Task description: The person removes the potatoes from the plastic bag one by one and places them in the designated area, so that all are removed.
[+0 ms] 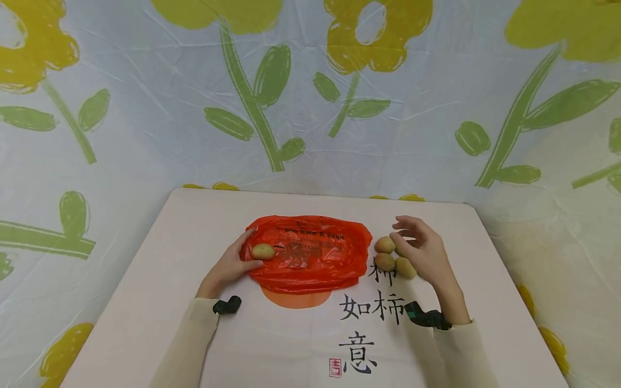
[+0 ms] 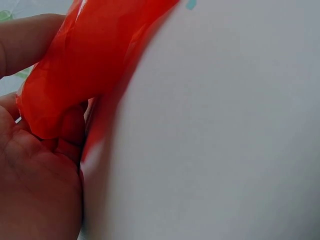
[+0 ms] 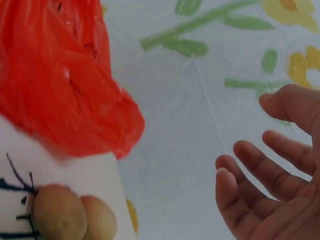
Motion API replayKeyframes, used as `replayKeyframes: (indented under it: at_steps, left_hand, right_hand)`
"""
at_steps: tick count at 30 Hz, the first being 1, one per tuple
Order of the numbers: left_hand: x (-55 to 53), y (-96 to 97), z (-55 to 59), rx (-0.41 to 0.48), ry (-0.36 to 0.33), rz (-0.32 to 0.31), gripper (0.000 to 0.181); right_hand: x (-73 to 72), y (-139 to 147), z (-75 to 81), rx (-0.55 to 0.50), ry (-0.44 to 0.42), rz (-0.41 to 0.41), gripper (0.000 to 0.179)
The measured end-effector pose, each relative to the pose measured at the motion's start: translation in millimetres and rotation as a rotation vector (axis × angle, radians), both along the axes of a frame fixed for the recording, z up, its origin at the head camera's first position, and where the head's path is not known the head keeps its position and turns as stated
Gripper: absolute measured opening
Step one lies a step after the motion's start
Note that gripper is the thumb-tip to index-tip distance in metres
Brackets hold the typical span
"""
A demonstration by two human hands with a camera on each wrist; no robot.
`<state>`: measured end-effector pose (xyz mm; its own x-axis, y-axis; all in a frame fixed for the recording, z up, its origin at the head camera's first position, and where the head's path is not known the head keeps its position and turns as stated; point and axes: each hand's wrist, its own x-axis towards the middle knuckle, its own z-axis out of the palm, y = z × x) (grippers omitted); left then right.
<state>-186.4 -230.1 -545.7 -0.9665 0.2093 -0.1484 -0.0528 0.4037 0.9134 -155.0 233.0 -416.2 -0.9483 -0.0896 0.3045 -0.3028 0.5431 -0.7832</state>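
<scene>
A red plastic bag (image 1: 310, 269) with dark, reversed lettering lies spread on the table. My left hand (image 1: 233, 262) holds its left edge; in the left wrist view the thumb is on one side of the red plastic and the curled fingers on the other. One potato (image 1: 263, 251) sits on the bag's left end, close to that hand. Past the bag's right end, several more potatoes (image 1: 385, 262) form a small group. Over this group hovers my right hand (image 1: 424, 253), its fingers relaxed and spread apart in the right wrist view (image 3: 270, 195), with nothing between them. It partly hides the potatoes behind it.
The pale table (image 1: 485, 280) bears black brush characters (image 1: 358, 353), a small red seal print (image 1: 335, 367) and an orange printed shape (image 1: 296, 299) partly under the bag. A flowered sheet (image 1: 184, 108) hangs behind and around the table.
</scene>
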Motion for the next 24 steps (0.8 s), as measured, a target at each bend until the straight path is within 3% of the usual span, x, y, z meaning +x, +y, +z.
replayKeyframes:
  at_steps: [12,24]
  left_hand:
    - [-1.5,-1.1,-1.1,0.001,0.004,-0.013,0.100]
    - [-1.8,-0.4,-1.6,0.001,0.015,-0.015,0.098]
  right_hand:
    - [-25.3,-49,8.8,0.022,-0.111,0.214,0.047]
    - [-54.4,-100,9.3,0.093,-0.140,0.397,0.048]
